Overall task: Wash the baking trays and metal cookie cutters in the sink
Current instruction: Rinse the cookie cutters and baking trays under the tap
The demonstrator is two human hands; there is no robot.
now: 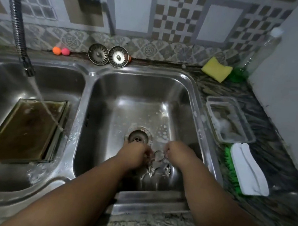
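Steel sink, cookie cutters, baking tray inside

Pinching round cookie cutter between left grip and right grip, low in right basin, beside left basin with baking tray under water stream.

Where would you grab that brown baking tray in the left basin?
Probably the far rim of the baking tray, from above: a thin upright lip to pinch, with open basin behind it; its right edge crowds the divider.
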